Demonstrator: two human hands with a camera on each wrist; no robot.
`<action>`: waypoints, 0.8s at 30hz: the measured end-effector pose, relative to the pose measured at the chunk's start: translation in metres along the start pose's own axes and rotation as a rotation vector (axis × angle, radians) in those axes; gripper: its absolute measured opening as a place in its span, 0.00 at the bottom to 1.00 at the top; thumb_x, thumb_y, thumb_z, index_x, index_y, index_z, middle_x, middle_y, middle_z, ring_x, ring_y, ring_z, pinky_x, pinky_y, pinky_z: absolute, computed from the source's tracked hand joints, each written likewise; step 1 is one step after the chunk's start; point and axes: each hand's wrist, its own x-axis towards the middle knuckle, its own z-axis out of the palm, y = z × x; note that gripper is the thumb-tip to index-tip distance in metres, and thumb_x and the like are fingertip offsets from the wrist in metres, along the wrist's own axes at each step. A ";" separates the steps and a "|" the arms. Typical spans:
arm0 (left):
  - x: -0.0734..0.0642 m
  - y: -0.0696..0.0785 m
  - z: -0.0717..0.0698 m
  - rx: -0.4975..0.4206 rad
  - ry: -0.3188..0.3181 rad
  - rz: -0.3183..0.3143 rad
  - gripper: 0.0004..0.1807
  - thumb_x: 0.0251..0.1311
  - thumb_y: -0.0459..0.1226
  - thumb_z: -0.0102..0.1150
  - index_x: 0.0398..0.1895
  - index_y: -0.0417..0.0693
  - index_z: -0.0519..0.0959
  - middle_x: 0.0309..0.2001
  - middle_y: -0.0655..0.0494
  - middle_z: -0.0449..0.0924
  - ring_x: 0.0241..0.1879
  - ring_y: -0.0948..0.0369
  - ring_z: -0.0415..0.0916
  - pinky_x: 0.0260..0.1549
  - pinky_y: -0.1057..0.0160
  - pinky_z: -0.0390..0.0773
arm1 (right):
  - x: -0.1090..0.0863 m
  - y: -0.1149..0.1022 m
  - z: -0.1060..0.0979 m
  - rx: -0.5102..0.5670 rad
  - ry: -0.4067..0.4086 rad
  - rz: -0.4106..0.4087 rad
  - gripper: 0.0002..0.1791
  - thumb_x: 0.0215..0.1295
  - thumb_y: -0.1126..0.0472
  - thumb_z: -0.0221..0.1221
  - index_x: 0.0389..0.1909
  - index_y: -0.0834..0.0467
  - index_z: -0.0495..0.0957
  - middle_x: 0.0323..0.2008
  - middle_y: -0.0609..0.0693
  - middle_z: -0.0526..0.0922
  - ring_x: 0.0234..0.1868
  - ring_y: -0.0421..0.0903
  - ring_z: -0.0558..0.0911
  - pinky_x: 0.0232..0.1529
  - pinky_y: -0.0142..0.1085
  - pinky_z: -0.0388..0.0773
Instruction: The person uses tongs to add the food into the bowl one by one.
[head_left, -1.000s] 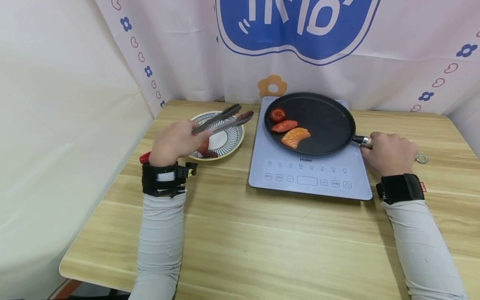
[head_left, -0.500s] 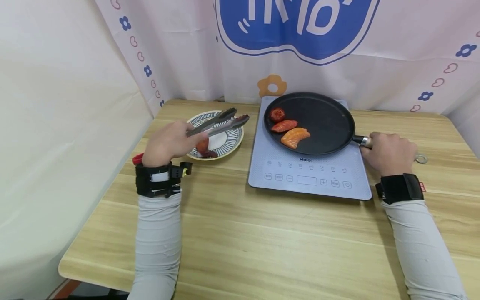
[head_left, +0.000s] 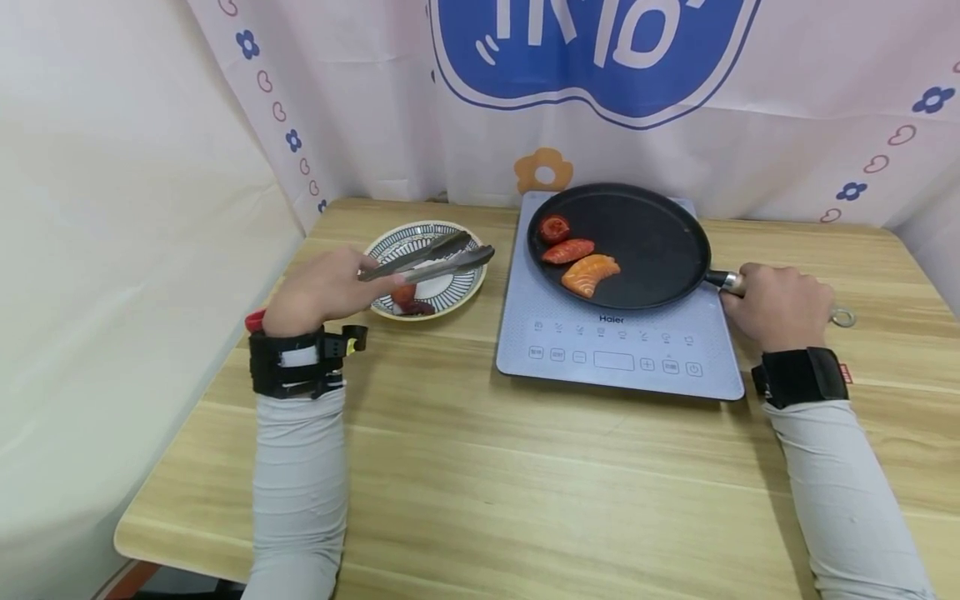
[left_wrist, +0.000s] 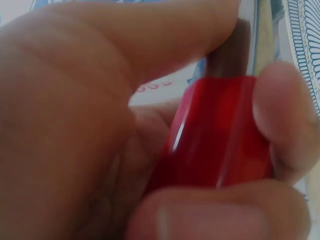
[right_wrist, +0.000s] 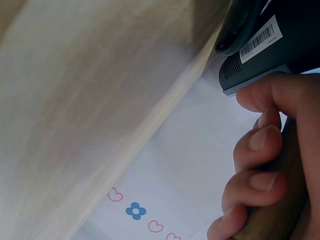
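My left hand [head_left: 322, 292] holds a pair of metal tongs [head_left: 442, 265] over the patterned plate [head_left: 456, 293]; their two arms are spread apart with no food between the tips. In the left wrist view, fingers and thumb curl round the tongs' red handle [left_wrist: 215, 135]. An orange-red piece of food [head_left: 405, 294] and a dark red piece [head_left: 418, 309] lie on the plate, partly covered. My right hand [head_left: 783, 304] grips the handle [right_wrist: 272, 212] of a black flat pan [head_left: 652, 250]. Along the pan's left side lie a tomato half [head_left: 554, 229], a red piece [head_left: 567, 251] and a salmon piece [head_left: 590, 275].
Under the pan is a pale induction cooker [head_left: 525, 300] with its control panel facing me. Both it and the plate stand on a wooden table [head_left: 480, 483]. A printed cloth [head_left: 375, 100] hangs close behind the table's back edge.
The left hand has shifted left and slightly toward me, drawing the tongs lower over the plate. The right hand, the pan and the food in it have stayed still.
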 end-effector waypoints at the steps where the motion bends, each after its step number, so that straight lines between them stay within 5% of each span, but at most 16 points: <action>1: 0.000 -0.001 0.000 -0.004 -0.007 0.003 0.32 0.75 0.60 0.53 0.52 0.39 0.85 0.27 0.53 0.77 0.28 0.56 0.75 0.27 0.60 0.69 | 0.000 0.000 0.000 0.000 0.001 -0.001 0.17 0.64 0.53 0.65 0.23 0.60 0.73 0.16 0.56 0.70 0.19 0.58 0.70 0.20 0.50 0.62; 6: -0.004 -0.008 -0.003 -0.015 -0.041 0.007 0.36 0.75 0.60 0.54 0.64 0.36 0.80 0.38 0.46 0.88 0.36 0.54 0.82 0.32 0.60 0.75 | -0.001 0.001 0.000 0.005 0.001 -0.002 0.17 0.64 0.53 0.65 0.23 0.59 0.73 0.16 0.56 0.70 0.19 0.59 0.70 0.20 0.50 0.61; 24: 0.000 -0.009 -0.001 0.050 -0.056 0.012 0.37 0.75 0.62 0.53 0.66 0.39 0.79 0.38 0.47 0.88 0.36 0.54 0.82 0.32 0.58 0.74 | -0.002 -0.002 0.000 -0.004 -0.005 0.012 0.16 0.65 0.54 0.65 0.24 0.60 0.75 0.16 0.56 0.71 0.20 0.59 0.71 0.21 0.50 0.61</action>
